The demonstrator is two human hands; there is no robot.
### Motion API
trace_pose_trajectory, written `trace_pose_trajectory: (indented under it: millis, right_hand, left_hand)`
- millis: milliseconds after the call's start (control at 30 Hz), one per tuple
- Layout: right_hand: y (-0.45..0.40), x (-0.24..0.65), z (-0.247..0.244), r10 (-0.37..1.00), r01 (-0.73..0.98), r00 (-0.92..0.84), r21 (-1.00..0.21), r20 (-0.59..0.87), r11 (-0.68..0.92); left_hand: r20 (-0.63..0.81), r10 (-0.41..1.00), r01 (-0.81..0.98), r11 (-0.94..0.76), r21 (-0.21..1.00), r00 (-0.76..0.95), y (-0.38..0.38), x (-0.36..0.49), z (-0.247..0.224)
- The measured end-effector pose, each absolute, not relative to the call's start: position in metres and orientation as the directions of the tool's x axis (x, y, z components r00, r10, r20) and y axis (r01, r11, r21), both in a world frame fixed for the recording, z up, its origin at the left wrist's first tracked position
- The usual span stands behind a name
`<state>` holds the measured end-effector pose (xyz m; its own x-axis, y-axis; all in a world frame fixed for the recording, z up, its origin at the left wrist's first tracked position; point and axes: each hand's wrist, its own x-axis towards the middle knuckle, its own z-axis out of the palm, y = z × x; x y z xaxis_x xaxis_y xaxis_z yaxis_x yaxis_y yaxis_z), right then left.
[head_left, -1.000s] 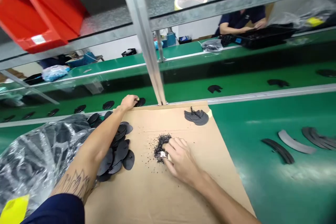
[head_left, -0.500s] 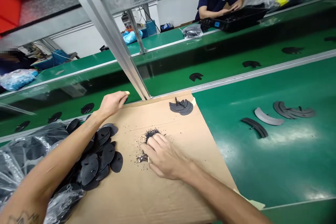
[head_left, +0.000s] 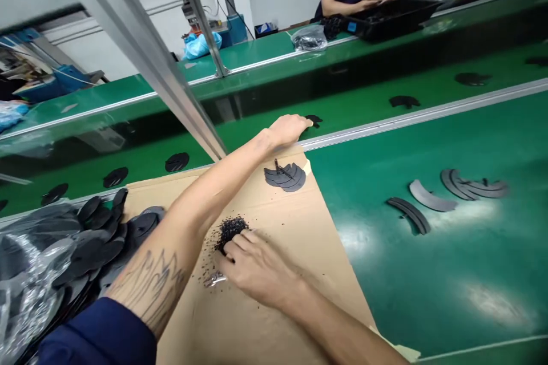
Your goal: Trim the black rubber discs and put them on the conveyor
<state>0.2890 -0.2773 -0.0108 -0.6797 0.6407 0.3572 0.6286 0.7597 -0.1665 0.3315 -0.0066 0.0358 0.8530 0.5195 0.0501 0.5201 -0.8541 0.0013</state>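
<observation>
The bare left forearm [head_left: 214, 191] slants across the brown cardboard sheet [head_left: 317, 274], barring a direct path between the pile of dark flat discs [head_left: 92, 245] and the loose heap of tiny black granules [head_left: 231, 231]. The right hand [head_left: 252, 265] blocks the heap's near right side. At the sheet's far edge, a slanted silver metal post [head_left: 149, 57] stands left of the left hand [head_left: 291, 128]; a fan-shaped grey stack [head_left: 286, 178] lies just nearer. Rightward, the glossy green surface [head_left: 385, 279] offers an open lane between cardboard and curved dark strips [head_left: 409, 215], widening toward the person.
</observation>
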Motion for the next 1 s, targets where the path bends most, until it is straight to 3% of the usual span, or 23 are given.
trace_pose_trajectory:
  millis: [200, 433, 567, 700, 800, 900, 1000]
  right_hand:
    - [-0.276, 0.285, -0.024, 0.63, 0.584, -0.673, -0.244, 0.389, 0.774]
    - [-0.273, 0.295, -0.009, 0.629, 0.581, -0.688, -0.243, 0.362, 0.776]
    - [-0.269, 0.297, -0.009, 0.635, 0.566, -0.588, -0.306, 0.501, 0.766]
    - [-0.263, 0.296, -0.01, 0.718, 0.486, -0.271, -0.553, 0.641, 0.677]
    - [-0.259, 0.296, -0.002, 0.885, 0.371, -0.043, -0.815, 0.463, 0.444]
    - [-0.256, 0.294, 0.008, 0.974, 0.185, -0.187, -0.969, 0.128, 0.163]
    - [-0.256, 0.29, 0.01, 0.946, 0.103, -0.321, -0.994, -0.054, -0.021]
  left_hand:
    - [-0.006, 0.538, 0.538, -0.843, -0.003, 0.843, 0.008, 0.38, 0.01]
    - [0.168, 0.564, 0.578, -0.815, -0.039, 0.808, -0.003, 0.325, 0.026]
    - [0.377, 0.539, 0.519, -0.839, 0.161, 0.754, -0.04, 0.233, 0.051]
    - [0.434, 0.616, 0.434, -0.781, 0.45, 0.658, -0.118, 0.125, 0.062]
    - [0.391, 0.72, 0.364, -0.651, 0.666, 0.573, -0.189, 0.072, 0.055]
    - [0.41, 0.742, 0.264, -0.604, 0.752, 0.531, -0.243, 0.056, 0.037]
    - [0.423, 0.737, 0.311, -0.631, 0.711, 0.528, -0.263, 0.051, 0.025]
